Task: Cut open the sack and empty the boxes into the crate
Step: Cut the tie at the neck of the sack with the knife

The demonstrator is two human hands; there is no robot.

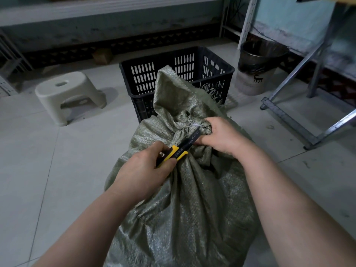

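Observation:
A bulging green woven sack (192, 199) stands on the floor in front of me, its neck bunched and bound with a white tie (195, 125). My right hand (221, 135) grips the gathered neck just right of the tie. My left hand (142, 170) holds a yellow and black utility knife (179, 150), its blade end pointing up-right at the tie. The sack's loose top flap stands up in front of a black slotted plastic crate (146, 78) right behind it. No boxes show; the sack hides its contents.
A cream plastic stool (65, 93) sits to the left of the crate. A bin lined with a black bag (258, 68) stands at the right rear. Metal frame legs (289, 116) cross the floor at right. Shelving runs along the back wall.

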